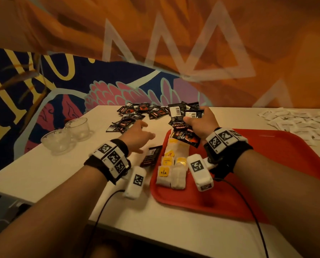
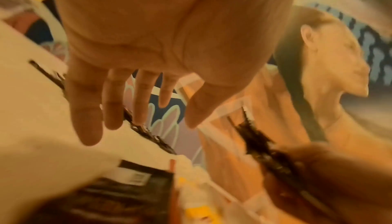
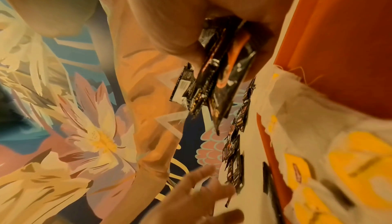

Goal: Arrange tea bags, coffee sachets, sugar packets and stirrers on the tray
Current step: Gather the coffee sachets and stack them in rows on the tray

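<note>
My right hand (image 1: 192,118) grips a bundle of black coffee sachets (image 1: 183,127) above the far left corner of the red tray (image 1: 267,174). In the right wrist view the bundle (image 3: 218,80) hangs from the hand (image 3: 229,26). Tea bags with yellow tags (image 1: 172,168) lie in a row along the tray's left side. My left hand (image 1: 146,135) hovers over the table left of the tray, fingers straight and apart, holding nothing (image 2: 148,118). One sachet (image 1: 150,156) lies on the table against the tray's left edge. More sachets (image 1: 136,112) are scattered at the far edge.
White sugar packets (image 1: 295,120) are spread over the table's far right, behind the tray. Two clear glass bowls (image 1: 56,140) (image 1: 77,127) stand at the left. A painted wall rises directly behind the table (image 1: 43,174).
</note>
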Tool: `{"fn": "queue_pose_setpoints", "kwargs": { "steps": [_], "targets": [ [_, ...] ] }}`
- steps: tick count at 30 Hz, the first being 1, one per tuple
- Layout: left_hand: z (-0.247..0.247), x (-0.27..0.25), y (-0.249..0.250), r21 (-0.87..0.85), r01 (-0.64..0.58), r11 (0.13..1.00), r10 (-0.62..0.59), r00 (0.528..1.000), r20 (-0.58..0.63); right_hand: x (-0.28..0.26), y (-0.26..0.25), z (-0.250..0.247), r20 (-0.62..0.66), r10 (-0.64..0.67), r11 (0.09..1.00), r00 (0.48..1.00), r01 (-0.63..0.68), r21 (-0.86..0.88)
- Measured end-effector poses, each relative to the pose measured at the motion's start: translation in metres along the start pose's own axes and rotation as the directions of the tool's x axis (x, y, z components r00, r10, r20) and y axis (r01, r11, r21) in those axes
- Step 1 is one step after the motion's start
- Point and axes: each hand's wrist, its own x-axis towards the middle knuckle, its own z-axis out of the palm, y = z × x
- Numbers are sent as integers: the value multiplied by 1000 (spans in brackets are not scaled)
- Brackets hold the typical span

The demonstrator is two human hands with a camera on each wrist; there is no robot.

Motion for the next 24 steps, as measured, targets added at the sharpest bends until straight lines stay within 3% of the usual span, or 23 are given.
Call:
{"fn": "queue_pose_setpoints", "kwargs": {
  "steps": [4,9,12,15,17,19,22,24],
  "targets": [
    [-4,13,-21,389,74,918,-111,991,74,0,1,-13,-2,-4,1000,1000,4,-6],
    [-2,22,-20,587,-36,809,-159,947,278,0,5,-22,16,-38,996,999,39,-82],
    [1,27,-17,732,-137,668,-120,951,287,-2,5,-25,29,-42,995,999,45,-92],
    [3,29,-19,777,-159,609,-79,963,258,-4,6,-30,33,-44,995,998,47,-88],
    [1,29,-19,755,-147,639,-57,970,237,-5,7,-33,25,-49,994,999,51,-100],
    [-6,28,-15,668,-121,734,-15,981,194,-5,7,-37,16,-50,993,999,51,-103],
    [-19,18,3,238,-114,965,84,988,130,-4,7,-42,7,-61,991,998,61,-123],
    [-20,6,25,-72,-153,986,163,974,159,-5,6,-43,2,-82,985,997,82,-150]
  ]
}}
